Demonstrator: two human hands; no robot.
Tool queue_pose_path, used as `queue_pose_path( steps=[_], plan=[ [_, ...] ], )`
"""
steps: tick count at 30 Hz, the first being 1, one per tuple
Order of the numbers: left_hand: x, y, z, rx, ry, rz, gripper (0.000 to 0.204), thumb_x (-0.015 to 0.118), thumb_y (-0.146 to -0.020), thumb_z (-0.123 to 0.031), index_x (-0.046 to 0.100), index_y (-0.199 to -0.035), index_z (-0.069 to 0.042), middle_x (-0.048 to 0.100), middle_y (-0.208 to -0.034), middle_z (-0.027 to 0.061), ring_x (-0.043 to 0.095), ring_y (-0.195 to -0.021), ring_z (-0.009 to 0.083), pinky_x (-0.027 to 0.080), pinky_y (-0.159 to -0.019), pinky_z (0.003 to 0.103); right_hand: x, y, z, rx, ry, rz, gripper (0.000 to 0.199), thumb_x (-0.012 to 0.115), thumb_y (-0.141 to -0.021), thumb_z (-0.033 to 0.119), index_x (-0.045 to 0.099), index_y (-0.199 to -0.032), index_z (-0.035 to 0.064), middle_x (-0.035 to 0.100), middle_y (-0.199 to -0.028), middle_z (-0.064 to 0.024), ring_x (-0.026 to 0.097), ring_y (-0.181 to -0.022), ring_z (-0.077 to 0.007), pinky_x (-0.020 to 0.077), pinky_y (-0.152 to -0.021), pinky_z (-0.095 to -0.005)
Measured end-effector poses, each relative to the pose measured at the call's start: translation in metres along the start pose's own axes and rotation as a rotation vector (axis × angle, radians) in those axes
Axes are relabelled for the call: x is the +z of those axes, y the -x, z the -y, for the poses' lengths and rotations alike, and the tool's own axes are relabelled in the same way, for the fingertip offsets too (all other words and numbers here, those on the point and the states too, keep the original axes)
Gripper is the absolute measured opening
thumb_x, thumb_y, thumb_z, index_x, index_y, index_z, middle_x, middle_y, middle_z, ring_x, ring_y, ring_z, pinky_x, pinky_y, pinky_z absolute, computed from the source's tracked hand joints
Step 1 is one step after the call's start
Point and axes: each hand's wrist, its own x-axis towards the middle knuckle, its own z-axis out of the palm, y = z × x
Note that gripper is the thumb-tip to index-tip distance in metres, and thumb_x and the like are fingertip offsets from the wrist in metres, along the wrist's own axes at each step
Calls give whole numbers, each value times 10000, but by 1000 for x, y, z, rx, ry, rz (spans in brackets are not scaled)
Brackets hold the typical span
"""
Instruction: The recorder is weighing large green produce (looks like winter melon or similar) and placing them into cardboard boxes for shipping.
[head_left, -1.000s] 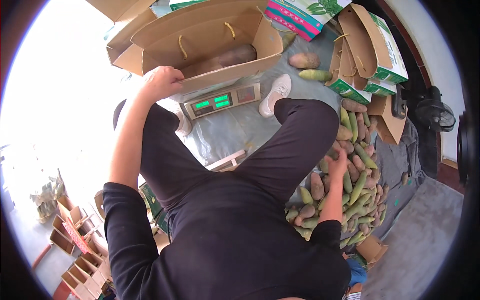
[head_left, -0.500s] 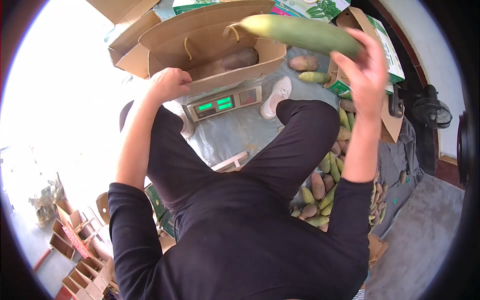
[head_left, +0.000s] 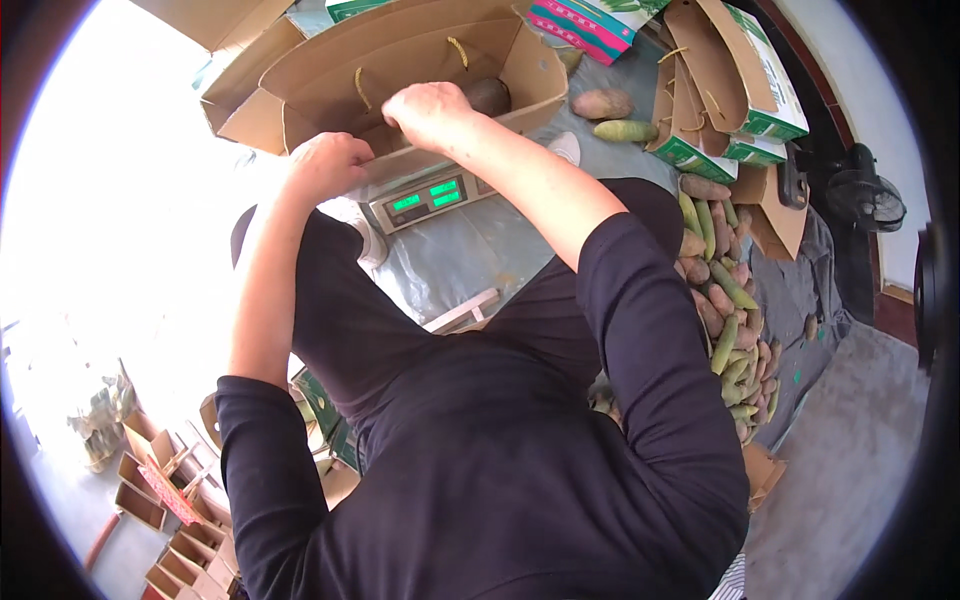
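An open cardboard box [head_left: 420, 50] with yellow rope handles stands on a digital scale [head_left: 432, 198] with a green lit display. My left hand [head_left: 328, 165] is closed over the box's near left edge. Inside the box, my right hand [head_left: 428, 112] reaches down with its fingers curled. The hand and the near wall hide what those fingers hold, if anything. Just right of it lies a dark reddish-brown radish [head_left: 489, 97]. The long green radish from before does not show now.
At right, a reddish radish [head_left: 602, 103] and a green radish [head_left: 626, 131] lie on the plastic sheet. Beyond them stand green-and-white cartons [head_left: 765, 124]. A heap of radishes [head_left: 738, 300] runs along my right side. A black fan [head_left: 868, 205] stands by the wall.
My right hand has swung left and down from the right, where it held a long green radish, into the box. My left hand stays on the box edge.
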Motion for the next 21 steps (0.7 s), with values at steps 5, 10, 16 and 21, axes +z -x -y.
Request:
queue_pose_path(
  steps=[5, 10, 16, 21],
  plan=[
    [1, -1, 10, 24, -94, 38, 202, 589, -659, -113, 658, -837, -46, 562, -703, 129, 567, -625, 259, 459, -600, 356, -21, 28, -19, -74, -352, -154, 249, 619, -760, 137, 621, -1008, 116, 632, -978, -73, 597, -924, -234, 475, -810, -349],
    [3, 4, 15, 86, -63, -68, 218, 559, -661, -155, 671, -833, -83, 598, -730, 139, 585, -695, 307, 467, -637, 383, -67, 118, -75, -4, -820, -351, 238, 616, -788, 153, 633, -1014, 81, 658, -912, -66, 618, -864, -162, 483, -764, -290],
    [-3, 9, 0, -7, -45, 2, 228, 543, -657, -142, 659, -835, -59, 568, -740, 149, 570, -666, 309, 461, -641, 378, 19, 275, -188, 532, -743, -607, 227, 628, -783, 89, 616, -1001, 26, 654, -911, -107, 621, -854, -190, 480, -761, -284],
    [5, 2, 7, 53, -134, -21, 211, 567, -664, -147, 642, -826, -34, 556, -736, 160, 563, -665, 309, 439, -627, 379, 183, 432, -186, 887, -545, -163, 195, 630, -740, 146, 635, -907, 46, 643, -893, -146, 609, -852, -307, 478, -762, -370]
  ],
)
